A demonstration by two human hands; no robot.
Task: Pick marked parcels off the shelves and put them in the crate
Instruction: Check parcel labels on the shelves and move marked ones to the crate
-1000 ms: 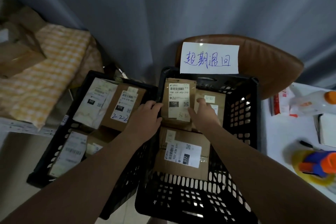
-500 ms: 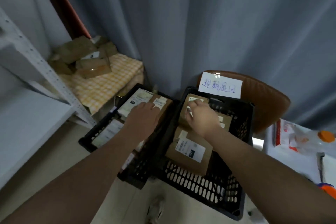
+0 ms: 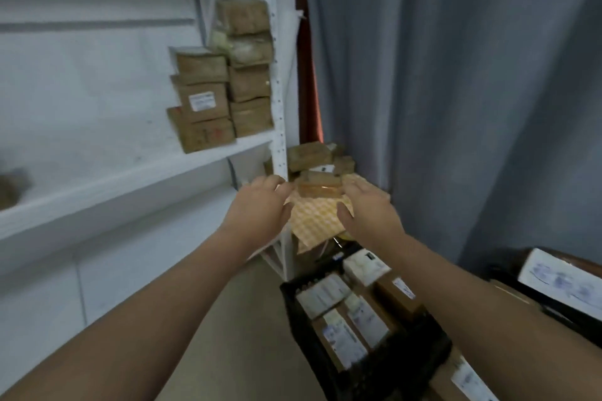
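As loose fingers (image 3: pixel 271 181) hover, a parcel (image 3: pixel 321 188) lies between.

Dim, even indoor light with a cool grey cast; shadows are faint. The whole view is soft and smeared, so the labels (image 3: pixel 366 319) on the parcels (image 3: pixel 392 291) in the crate (image 3: pixel 321 368) cannot be read. My forearms (image 3: pixel 130 319) stretch wide toward the lower corners.

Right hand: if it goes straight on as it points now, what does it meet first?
Most likely the front brown parcel on the checked cloth; the open right hand is nearly at its edge, though depth is unclear.
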